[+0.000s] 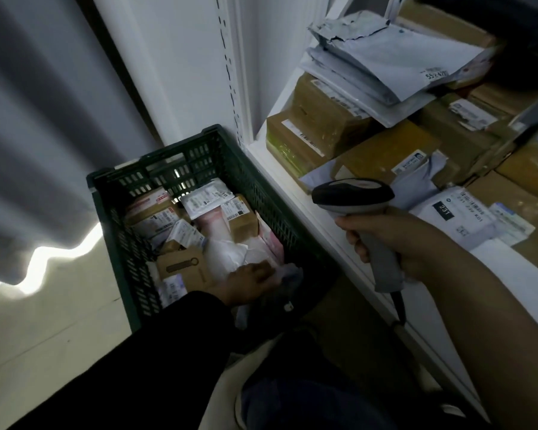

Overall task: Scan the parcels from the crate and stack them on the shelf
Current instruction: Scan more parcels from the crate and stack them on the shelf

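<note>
A dark green slatted crate [261, 193] stands on the floor beside the white shelf [507, 274]. It holds several small brown boxes and soft white and pink mailers. My left hand [249, 282] reaches into its near end and grips a soft white parcel [288, 273] there; the fingertips are partly hidden by the wrapping. My right hand [392, 240] grips the handle of a grey barcode scanner [353, 193], whose head points left over the crate's right rim. Brown boxes and grey mailers are stacked on the shelf.
A pile of grey mailers [382, 66] lies on brown boxes [317, 131] at the shelf's back. A labelled white mailer [457, 215] lies near the shelf's front. The shelf's white upright [230, 72] rises just behind the crate. Grey curtain folds [44, 119] hang on the left.
</note>
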